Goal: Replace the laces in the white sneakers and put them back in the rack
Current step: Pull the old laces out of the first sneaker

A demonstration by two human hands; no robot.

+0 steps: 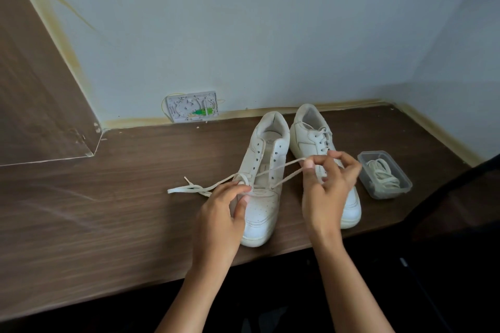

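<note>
Bench (108, 211): we see dark wood grain under pale walls.
Sneakers (263, 186): side by side at 1 o'clock.
Left hand (226, 211): pinches the lace (189, 189).
Right hand (328, 184): pinches it too.
Tub (384, 174): laces inside, 3 o'clock.

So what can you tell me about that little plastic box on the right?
The box is small, rectangular and clear, with rounded corners and no lid on it. It looks like thin plastic. It sits upright on the brown table, just right of the right sneaker, apart from it. Inside lies a loose bundle of off-white laces. Neither hand touches it; the right hand is nearest.
</note>
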